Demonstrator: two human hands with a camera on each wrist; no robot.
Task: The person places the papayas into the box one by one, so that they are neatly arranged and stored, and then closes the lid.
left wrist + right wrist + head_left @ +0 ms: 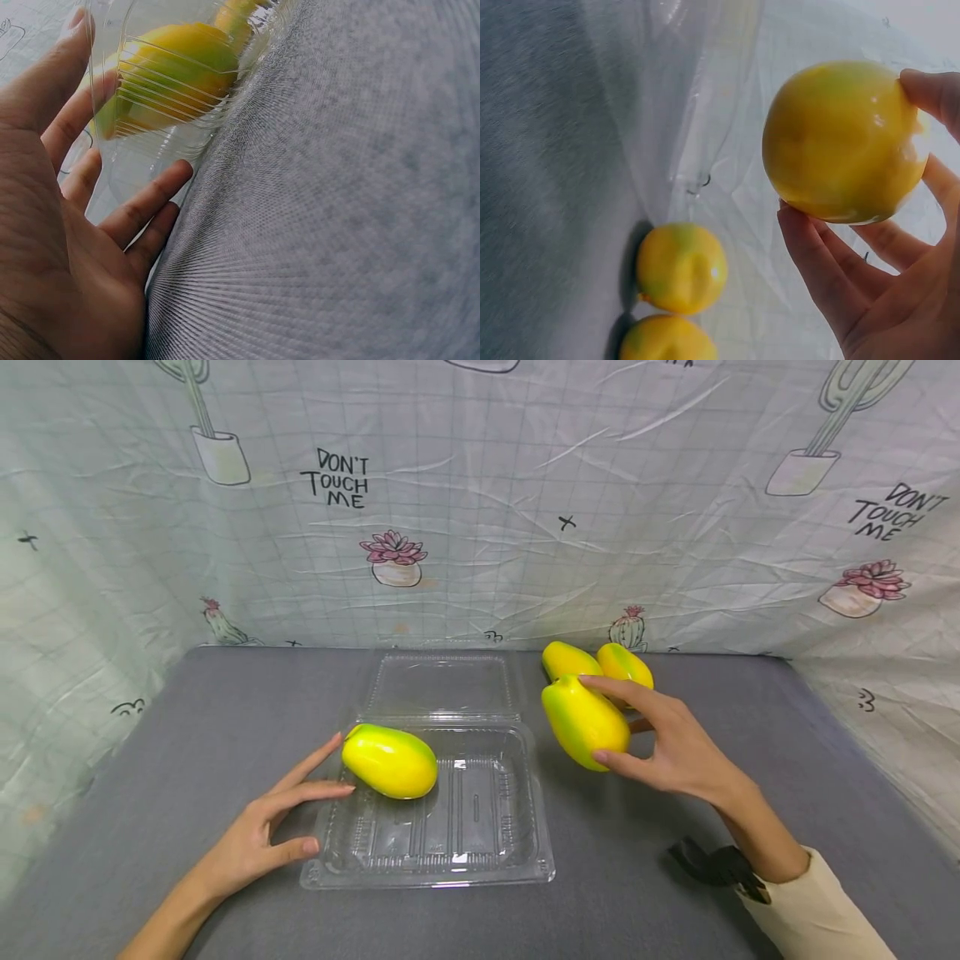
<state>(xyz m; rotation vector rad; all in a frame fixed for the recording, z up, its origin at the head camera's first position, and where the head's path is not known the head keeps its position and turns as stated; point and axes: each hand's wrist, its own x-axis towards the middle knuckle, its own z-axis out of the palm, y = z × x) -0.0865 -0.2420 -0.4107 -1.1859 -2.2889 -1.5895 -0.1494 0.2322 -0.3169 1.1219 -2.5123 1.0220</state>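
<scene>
My right hand (682, 747) grips a yellow-green papaya (585, 722) between thumb and fingers, raised above the table right of a clear plastic clamshell box (543, 827). The right wrist view shows this held papaya (844, 142) from its rounded end. Another papaya (390, 762) lies in the left part of the box's base. At the box's left side is my left hand (258, 831), its fingers spread and fairly straight; in the left wrist view the papaya (176, 75) shows through the clear wall. I cannot tell whether the left fingertips touch fruit or box.
Two more papayas, a left one (566, 658) and a right one (626, 667), lie at the back of the grey table (240, 710). The box's lid (442, 685) is folded back flat. A printed curtain (487, 527) hangs behind. A black strap (712, 864) is near the right wrist.
</scene>
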